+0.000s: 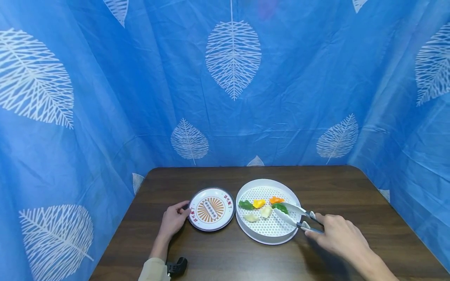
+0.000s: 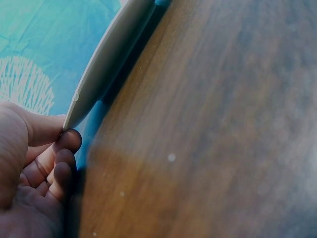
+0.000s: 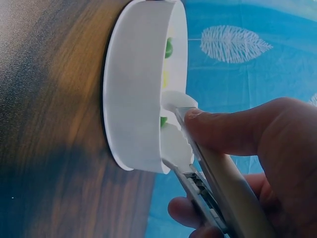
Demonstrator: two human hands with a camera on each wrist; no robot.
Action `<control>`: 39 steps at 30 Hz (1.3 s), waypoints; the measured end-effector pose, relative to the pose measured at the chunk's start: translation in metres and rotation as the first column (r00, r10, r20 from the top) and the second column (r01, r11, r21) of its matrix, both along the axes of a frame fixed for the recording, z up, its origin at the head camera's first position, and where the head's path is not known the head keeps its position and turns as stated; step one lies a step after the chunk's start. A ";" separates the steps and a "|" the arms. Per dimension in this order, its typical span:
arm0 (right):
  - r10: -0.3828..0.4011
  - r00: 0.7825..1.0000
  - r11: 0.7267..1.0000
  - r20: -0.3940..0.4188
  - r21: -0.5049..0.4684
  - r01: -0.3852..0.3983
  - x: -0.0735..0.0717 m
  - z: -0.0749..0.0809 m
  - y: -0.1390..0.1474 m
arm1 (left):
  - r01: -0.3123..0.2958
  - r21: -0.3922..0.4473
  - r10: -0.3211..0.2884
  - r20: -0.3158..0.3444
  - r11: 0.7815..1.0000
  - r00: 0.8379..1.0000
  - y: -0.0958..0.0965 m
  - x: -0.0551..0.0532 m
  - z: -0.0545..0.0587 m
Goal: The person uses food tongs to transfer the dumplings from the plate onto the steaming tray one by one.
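Note:
With thumb and fingers my left hand [image 1: 173,221] pinches the left rim of a white plate [image 1: 211,226] that has an orange ray pattern and red writing. In the left wrist view the thumb lies on one face of the plate [image 2: 111,54] and a finger on the other. My right hand [image 1: 339,233] grips a pair of tongs [image 1: 304,224]. Their white scalloped ends reach into a round white steamer basket [image 1: 297,236], one on each side of a green dumpling [image 1: 280,208]. Around it lie another green dumpling [image 1: 245,205], a yellow one [image 1: 259,203], an orange one [image 1: 276,200] and two pale ones [image 1: 266,211].
Plate and basket stand side by side on a dark wooden table [image 1: 225,257]. A blue curtain [image 1: 281,128] with white leaf prints hangs behind and at both sides. A black wrist device [image 1: 177,267] sits by the left sleeve [image 1: 153,270].

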State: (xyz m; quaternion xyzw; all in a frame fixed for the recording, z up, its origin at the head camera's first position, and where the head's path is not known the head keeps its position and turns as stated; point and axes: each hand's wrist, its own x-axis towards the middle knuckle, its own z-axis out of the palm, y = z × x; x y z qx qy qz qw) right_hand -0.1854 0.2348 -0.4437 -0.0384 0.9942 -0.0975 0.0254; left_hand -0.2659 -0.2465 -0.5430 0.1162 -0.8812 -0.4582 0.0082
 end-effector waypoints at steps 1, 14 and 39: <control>0.001 1.000 1.000 -0.006 -0.004 -0.001 0.001 0.000 0.000 | 0.000 0.000 0.000 -0.001 1.000 1.000 0.000 0.000 0.000; -0.003 0.991 0.988 -0.137 -0.152 -0.018 0.004 0.003 -0.024 | -0.005 0.004 0.005 0.004 1.000 1.000 -0.001 0.000 0.000; 0.021 0.972 0.923 -0.235 -0.369 -0.109 0.031 -0.041 -0.167 | -0.007 0.001 0.007 0.010 1.000 1.000 0.000 0.000 0.002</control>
